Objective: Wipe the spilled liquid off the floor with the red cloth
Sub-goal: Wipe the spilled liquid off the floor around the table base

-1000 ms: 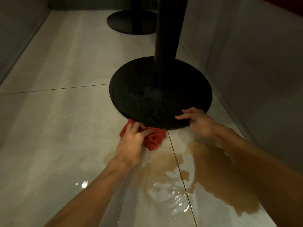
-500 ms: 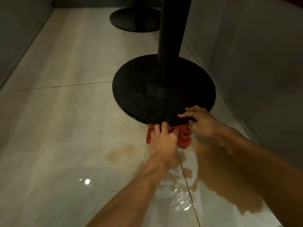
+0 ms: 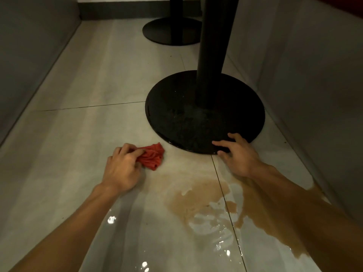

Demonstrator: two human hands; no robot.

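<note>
My left hand grips the crumpled red cloth and presses it on the pale floor tile, left of the black table base. A brown spilled liquid spreads over the tiles just behind the cloth, toward me and to the right under my right forearm. My right hand rests with spread fingers on the near rim of the round black base and holds nothing.
A black post rises from the base. A second black round base stands farther back. Grey walls run along both sides of the narrow floor strip. Wet, shiny patches reflect light near me.
My left hand has swept the red cloth leftward, away from the base's near rim. My right hand stays on the rim. The view has pulled back slightly.
</note>
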